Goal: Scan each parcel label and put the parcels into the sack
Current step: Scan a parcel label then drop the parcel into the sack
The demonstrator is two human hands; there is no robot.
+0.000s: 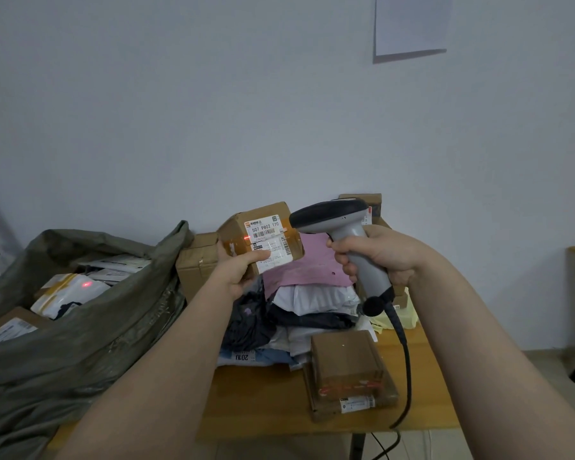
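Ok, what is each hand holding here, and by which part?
The left hand grips the small cardboard parcel by its lower edge, thumb on the label. The right hand grips the scanner by its handle.

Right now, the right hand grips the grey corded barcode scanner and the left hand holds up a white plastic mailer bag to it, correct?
Not quite. In the head view the left hand holds up a small brown cardboard box with a white label, not a mailer bag. The right hand does grip the grey corded barcode scanner.
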